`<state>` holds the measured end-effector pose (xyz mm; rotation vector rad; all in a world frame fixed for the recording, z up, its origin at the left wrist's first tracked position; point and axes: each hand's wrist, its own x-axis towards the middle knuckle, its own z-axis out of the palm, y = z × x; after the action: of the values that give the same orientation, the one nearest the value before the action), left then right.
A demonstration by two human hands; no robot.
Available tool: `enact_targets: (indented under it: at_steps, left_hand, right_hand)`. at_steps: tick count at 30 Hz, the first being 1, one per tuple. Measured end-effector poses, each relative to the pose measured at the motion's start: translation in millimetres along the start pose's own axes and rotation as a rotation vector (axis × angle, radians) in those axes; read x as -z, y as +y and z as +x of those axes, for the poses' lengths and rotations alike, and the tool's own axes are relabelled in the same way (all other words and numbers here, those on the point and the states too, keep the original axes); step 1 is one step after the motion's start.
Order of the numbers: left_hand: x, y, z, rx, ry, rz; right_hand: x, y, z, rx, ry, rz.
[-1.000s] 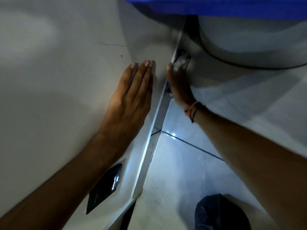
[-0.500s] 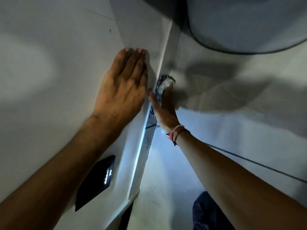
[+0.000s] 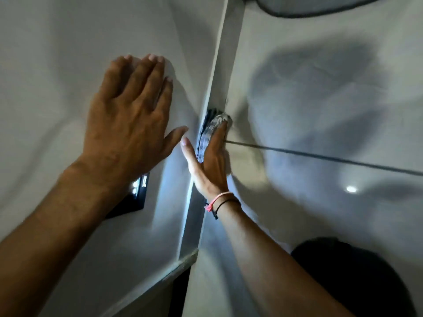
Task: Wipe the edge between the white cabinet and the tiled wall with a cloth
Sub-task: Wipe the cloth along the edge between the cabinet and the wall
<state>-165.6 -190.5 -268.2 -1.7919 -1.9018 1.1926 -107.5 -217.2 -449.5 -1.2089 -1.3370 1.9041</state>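
Note:
The white cabinet (image 3: pixel 57 65) fills the left half of the view. The tiled wall (image 3: pixel 320 99) fills the right half. Between them runs a narrow edge strip (image 3: pixel 225 65) from top to bottom. My left hand (image 3: pixel 130 120) lies flat on the cabinet face, fingers spread, holding nothing. My right hand (image 3: pixel 210 163) presses a grey-and-white checked cloth (image 3: pixel 209 131) into the edge, about halfway down the strip. Most of the cloth is tucked in the gap behind my fingers.
A black recessed handle (image 3: pixel 135 197) sits in the cabinet face under my left wrist. A dark grout line (image 3: pixel 320 157) crosses the tiles. A dark round object (image 3: pixel 354 271) shows at the lower right, a curved dark rim (image 3: pixel 320 10) at the top.
My right hand has slid the cloth down along the edge, toward the grout line. My left hand stays flat on the cabinet, now a little lower in the view.

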Motion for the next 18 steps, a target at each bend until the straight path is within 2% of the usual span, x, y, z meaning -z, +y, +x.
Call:
enact_targets:
  at_steps: [4, 9, 11, 14, 18]
  left_hand:
    - [2.5, -3.5, -16.4, -0.048, -0.069, 0.018]
    - [2.0, -0.1, -6.6, -0.086, -0.103, 0.072]
    - [-0.6, 1.7, -3.1, -0.077, -0.103, 0.081]
    - [-2.2, 3.8, -0.4, -0.066, -0.121, 0.096]
    - [-3.4, 9.3, -2.1, -0.050, -0.146, 0.134]
  right_hand:
    - [3.1, 3.1, 9.9, 0.049, -0.061, -0.069]
    - [10.9, -8.5, 35.4, 0.031, 0.119, -0.022]
    - [12.1, -0.9, 36.6, 0.013, 0.138, -0.035]
    - [13.7, 2.1, 43.1, -0.033, 0.081, -0.012]
    - [5.9, -7.9, 56.3, 0.020, -0.023, -0.085]
